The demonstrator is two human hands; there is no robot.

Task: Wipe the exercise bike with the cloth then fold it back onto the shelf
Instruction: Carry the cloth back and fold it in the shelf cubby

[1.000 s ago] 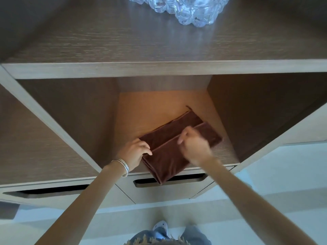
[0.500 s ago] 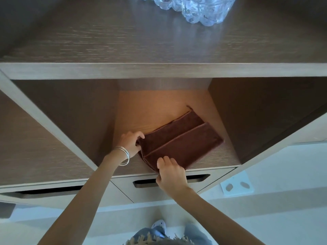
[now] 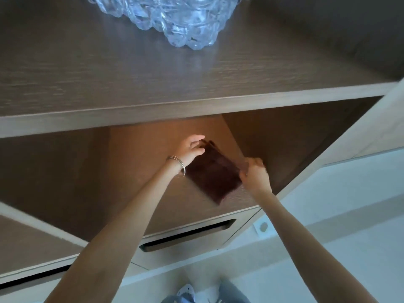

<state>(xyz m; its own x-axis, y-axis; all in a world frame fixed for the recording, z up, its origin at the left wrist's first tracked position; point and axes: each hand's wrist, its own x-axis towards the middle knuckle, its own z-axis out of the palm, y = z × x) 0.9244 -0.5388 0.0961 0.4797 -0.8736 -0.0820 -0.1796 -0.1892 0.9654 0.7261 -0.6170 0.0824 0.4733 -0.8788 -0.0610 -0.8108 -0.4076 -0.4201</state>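
While I lean over the wooden shelf unit, both my hands are inside the open compartment on the folded brown cloth (image 3: 213, 173), which lies flat on the shelf (image 3: 140, 171) floor, turned at an angle, toward the right side and close to the compartment's right wall. My left hand (image 3: 191, 149) is at the cloth's far left corner, its fingers (image 3: 197, 141) spread and loosely curled, touching the far edge; whether they actually pinch the fabric I cannot tell. Thin bangles (image 3: 179, 164) ring that wrist. My right hand (image 3: 254, 173) is at the cloth's right edge, its fingers (image 3: 251, 164) clenched on a raised bit of the fabric there, though motion blur softens the detail. The near corner of the cloth points toward the front lip of the shelf and stops short of it. Below the compartment a drawer front (image 3: 185, 241) shows a long dark handle slot. On the board above, at the far side, stands a faceted clear glass bowl (image 3: 175, 20). Down near my feet, a pale floor and a shoe (image 3: 185, 291) are visible.
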